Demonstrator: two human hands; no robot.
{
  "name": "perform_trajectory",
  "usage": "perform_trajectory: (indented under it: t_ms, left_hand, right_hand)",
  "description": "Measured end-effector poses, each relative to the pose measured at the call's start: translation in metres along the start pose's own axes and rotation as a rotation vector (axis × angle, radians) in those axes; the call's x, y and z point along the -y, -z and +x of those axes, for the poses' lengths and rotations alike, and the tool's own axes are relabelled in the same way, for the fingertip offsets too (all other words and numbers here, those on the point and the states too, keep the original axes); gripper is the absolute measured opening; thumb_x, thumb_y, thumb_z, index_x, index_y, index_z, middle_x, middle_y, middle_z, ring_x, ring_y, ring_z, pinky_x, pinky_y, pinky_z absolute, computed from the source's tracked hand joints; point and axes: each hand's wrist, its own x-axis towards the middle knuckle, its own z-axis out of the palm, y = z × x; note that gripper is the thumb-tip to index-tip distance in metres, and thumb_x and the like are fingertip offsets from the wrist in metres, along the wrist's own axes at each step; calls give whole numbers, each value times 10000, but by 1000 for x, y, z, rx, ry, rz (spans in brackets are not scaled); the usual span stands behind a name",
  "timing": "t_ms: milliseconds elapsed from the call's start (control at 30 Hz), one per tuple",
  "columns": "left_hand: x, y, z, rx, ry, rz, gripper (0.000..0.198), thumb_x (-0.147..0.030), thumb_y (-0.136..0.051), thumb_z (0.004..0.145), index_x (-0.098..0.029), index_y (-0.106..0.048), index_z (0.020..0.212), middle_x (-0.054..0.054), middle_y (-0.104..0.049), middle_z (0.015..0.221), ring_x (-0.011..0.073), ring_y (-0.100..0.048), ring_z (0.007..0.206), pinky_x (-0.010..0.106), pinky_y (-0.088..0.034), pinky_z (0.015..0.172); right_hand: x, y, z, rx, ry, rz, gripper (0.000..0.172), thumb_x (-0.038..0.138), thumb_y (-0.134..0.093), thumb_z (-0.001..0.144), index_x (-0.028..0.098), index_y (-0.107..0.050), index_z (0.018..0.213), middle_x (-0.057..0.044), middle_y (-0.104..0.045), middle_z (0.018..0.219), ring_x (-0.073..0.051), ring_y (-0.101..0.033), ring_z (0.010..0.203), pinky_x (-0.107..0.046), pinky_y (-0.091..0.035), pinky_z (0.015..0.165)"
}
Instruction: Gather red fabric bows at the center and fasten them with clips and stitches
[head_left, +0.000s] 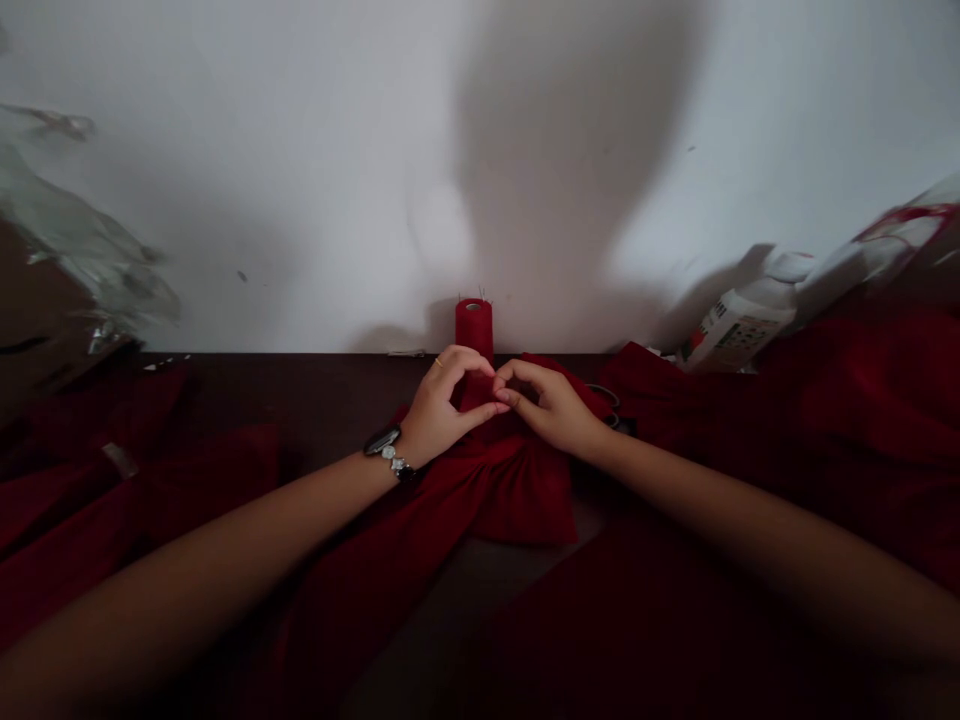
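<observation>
My left hand, with a ring, a watch and a bracelet, is curved with its thumb and forefinger reaching toward my right fingertips. My right hand is in a pinch, its fingertips meeting those of the left. Whatever lies between the fingertips is too small to make out. Just behind the hands a spool of red thread stands upright against the wall, with several thin needles or pins sticking up at its top. Below the hands lies gathered red fabric, partly hidden by the left wrist.
A white bottle with a label leans at the right by the wall. Metal scissor-like loops show beside my right wrist. More red fabric is heaped right, and a red fabric piece lies left. Clear plastic hangs over a box at far left.
</observation>
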Motion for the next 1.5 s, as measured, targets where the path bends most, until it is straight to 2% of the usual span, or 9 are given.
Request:
perform_trajectory:
  t_ms: [133, 267, 400, 567, 800, 967, 1100, 1333, 1500]
  left_hand:
    - [-2, 2, 0, 25, -108, 17, 77, -252, -696, 771, -204, -643, 798, 20, -540, 900, 149, -559, 828, 297, -486, 748]
    - [-5, 3, 0, 6, -86, 26, 50, -224, -682, 776, -190, -651, 757, 22, -550, 879, 142, -561, 802, 294, -484, 738]
    - [-6, 4, 0, -2, -39, 37, 42, -216, -659, 778, -182, -641, 763, 29, -571, 884, 153, -569, 823, 317, -479, 779]
    - [-7, 5, -1, 11, 24, -12, 41, -198, -652, 766, -171, -630, 744, 40, -601, 859, 164, -584, 822, 314, -475, 778]
    - [-11, 8, 0, 146, 270, -214, 102, -256, -644, 786, -159, -636, 757, 25, -622, 729, 132, -530, 631, 256, -427, 585]
    - [-21, 13, 4, 192, 380, -265, 107, -253, -633, 787, -153, -644, 751, 8, -622, 697, 115, -516, 596, 237, -406, 557]
    - [-28, 14, 5, 176, 447, -333, 102, -248, -630, 779, -162, -649, 728, -1, -609, 675, 107, -497, 574, 226, -398, 523]
    - [-31, 6, -1, 94, 887, -653, 155, -294, -693, 707, -148, -640, 719, -40, -428, 587, 49, -299, 479, 161, -206, 404]
    - [-27, 6, -5, 86, 935, -799, 173, -290, -719, 695, -133, -647, 705, -46, -411, 590, 40, -257, 491, 167, -171, 417]
  right_hand:
    - [-2, -2, -1, 75, -110, 305, 133, 299, -533, 875, 171, -509, 851, 15, -518, 764, -70, -466, 571, -205, -374, 529]
    - [-7, -3, -1, 152, -178, 475, 199, 360, -529, 879, 176, -457, 854, 47, -489, 658, -47, -426, 453, -175, -294, 418]
    - [-8, -6, -3, 104, -166, 439, 218, 380, -516, 888, 179, -442, 850, 39, -487, 684, -49, -424, 483, -178, -327, 440]
    - [-1, -9, -10, -6, -64, 153, 154, 319, -446, 923, 181, -446, 854, 37, -460, 652, -79, -432, 546, -210, -362, 527]
    - [5, -11, -13, -91, 40, -82, 65, 221, -431, 903, 182, -464, 863, -10, -519, 770, -112, -479, 652, -237, -392, 620]
    - [4, -11, -14, -94, 71, -123, 43, 193, -426, 895, 183, -462, 873, -14, -520, 788, -120, -483, 682, -239, -393, 644]
    - [4, -11, -15, -82, 81, -140, 43, 186, -418, 896, 182, -458, 881, -15, -517, 790, -120, -481, 676, -239, -394, 642]
    - [4, -12, -15, -90, 97, -173, 40, 173, -426, 894, 176, -465, 886, -20, -541, 811, -118, -506, 703, -227, -405, 657]
    - [3, -12, -16, -111, 74, -181, 33, 181, -457, 890, 175, -489, 884, -15, -562, 812, -110, -521, 704, -215, -414, 662]
